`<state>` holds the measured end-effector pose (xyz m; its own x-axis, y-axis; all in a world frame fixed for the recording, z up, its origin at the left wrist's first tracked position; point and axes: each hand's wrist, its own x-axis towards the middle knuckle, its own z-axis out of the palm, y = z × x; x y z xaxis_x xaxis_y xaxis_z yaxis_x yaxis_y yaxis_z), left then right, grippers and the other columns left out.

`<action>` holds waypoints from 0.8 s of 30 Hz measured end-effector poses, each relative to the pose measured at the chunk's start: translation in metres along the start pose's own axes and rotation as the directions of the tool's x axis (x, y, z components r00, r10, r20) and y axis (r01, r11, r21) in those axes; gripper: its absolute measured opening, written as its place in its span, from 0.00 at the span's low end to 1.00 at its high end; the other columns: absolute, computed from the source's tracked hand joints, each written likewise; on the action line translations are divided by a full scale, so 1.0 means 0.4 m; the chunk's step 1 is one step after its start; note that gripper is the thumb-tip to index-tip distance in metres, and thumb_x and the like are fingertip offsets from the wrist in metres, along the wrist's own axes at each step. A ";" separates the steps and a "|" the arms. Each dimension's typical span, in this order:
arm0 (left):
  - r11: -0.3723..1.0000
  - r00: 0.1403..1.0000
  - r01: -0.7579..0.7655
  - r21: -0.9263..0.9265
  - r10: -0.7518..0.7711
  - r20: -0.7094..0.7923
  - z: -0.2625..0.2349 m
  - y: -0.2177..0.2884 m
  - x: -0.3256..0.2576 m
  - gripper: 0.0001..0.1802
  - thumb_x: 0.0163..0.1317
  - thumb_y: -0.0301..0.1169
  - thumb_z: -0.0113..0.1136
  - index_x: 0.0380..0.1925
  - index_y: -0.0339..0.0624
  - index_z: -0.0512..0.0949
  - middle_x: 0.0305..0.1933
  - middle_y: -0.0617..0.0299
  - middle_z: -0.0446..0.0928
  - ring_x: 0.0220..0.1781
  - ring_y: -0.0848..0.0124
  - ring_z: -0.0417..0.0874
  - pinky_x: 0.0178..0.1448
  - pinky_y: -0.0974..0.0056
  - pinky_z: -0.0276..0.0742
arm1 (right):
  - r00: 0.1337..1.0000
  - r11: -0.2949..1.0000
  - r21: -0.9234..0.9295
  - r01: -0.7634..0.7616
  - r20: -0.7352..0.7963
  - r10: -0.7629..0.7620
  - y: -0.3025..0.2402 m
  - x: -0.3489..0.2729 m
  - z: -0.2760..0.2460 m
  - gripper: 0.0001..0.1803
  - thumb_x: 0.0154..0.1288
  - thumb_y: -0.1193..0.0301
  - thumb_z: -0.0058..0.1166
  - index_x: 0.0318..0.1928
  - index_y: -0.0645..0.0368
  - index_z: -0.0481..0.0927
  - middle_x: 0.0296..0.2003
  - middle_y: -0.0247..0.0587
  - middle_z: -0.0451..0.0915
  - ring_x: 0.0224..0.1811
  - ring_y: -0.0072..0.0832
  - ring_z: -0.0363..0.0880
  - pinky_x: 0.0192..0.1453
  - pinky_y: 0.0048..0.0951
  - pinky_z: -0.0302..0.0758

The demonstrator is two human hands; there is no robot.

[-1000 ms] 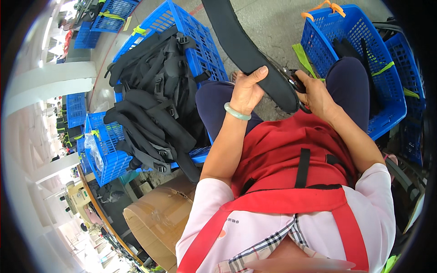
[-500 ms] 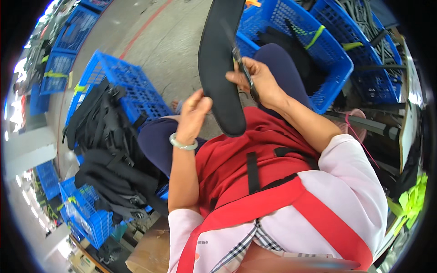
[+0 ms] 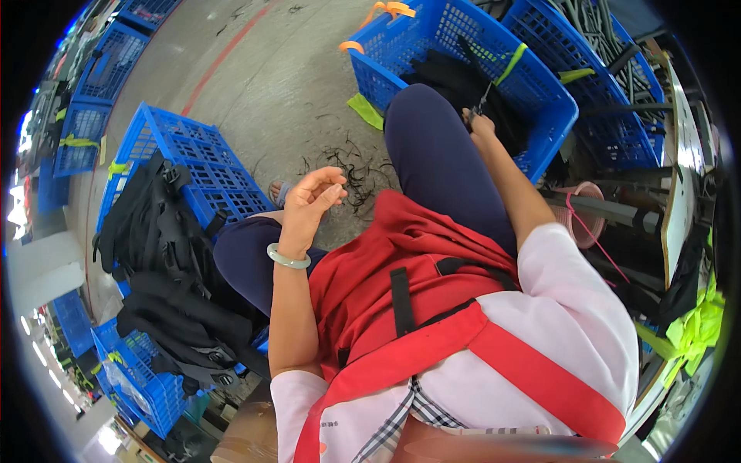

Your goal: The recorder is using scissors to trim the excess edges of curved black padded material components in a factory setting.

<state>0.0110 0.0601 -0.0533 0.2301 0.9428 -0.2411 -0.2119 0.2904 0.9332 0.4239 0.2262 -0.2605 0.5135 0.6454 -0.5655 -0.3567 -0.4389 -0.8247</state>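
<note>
My left hand [image 3: 312, 197] is raised above my left thigh, palm turned inward, with fingers loosely curled and apart and nothing in them. A pale bangle [image 3: 287, 257] circles that wrist. My right hand [image 3: 483, 127] reaches past my right knee to the blue basket [image 3: 567, 123] at the far right. Its fingers are wrapped around scissors [image 3: 484, 99], partly hidden by the hand, with the blades pointing away from me. Right beside them, flat black pieces [image 3: 440, 77] lie piled in that basket.
Black strapped goods [image 3: 166, 231] spill over a blue crate [image 3: 220, 158] on my left. Dark scraps [image 3: 359, 174] litter the floor between my feet. Another blue basket [image 3: 556, 42] holds grey strips at the far right. A pink bin [image 3: 583, 204] stands near my right elbow.
The long curved black piece has left the space above my lap. My right hand has moved away and right to the basket, still with the scissors. My left hand has shifted slightly left and down.
</note>
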 end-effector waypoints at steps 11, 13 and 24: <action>0.867 0.803 -0.299 0.398 0.454 -0.386 -0.091 0.085 -0.109 0.10 0.59 0.24 0.63 0.42 0.38 0.81 0.39 0.63 0.81 0.36 0.79 0.79 0.40 0.72 0.74 | 0.760 0.974 -0.189 0.125 0.650 0.029 -0.258 -0.185 0.054 0.31 0.73 0.48 0.39 0.62 0.61 0.70 0.58 0.48 0.74 0.59 0.36 0.73 0.64 0.36 0.69; 0.784 0.630 -0.309 0.538 0.593 -0.501 -0.150 0.101 -0.224 0.10 0.57 0.22 0.63 0.40 0.38 0.81 0.37 0.64 0.78 0.34 0.78 0.79 0.40 0.72 0.75 | 0.524 0.759 -0.164 0.631 0.811 -0.260 -0.305 -0.160 0.051 0.29 0.71 0.50 0.47 0.59 0.62 0.73 0.45 0.37 0.76 0.44 0.23 0.72 0.50 0.25 0.68; 0.650 -0.505 0.760 -0.025 0.565 -0.652 -0.608 -0.092 -1.083 0.36 0.46 0.46 0.69 0.54 0.40 0.74 0.57 0.39 0.71 0.58 0.44 0.73 0.64 0.48 0.68 | 0.368 0.286 -0.288 0.914 0.884 -0.287 -0.327 -0.309 0.329 0.20 0.74 0.63 0.44 0.55 0.64 0.77 0.53 0.40 0.80 0.56 0.28 0.76 0.60 0.26 0.67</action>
<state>-0.3118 -0.3191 -0.0482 -0.8553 -0.2057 0.4756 0.0129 0.9091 0.4164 0.3043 0.2861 -0.0821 -0.3988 0.9164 0.0324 0.5924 0.2844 -0.7538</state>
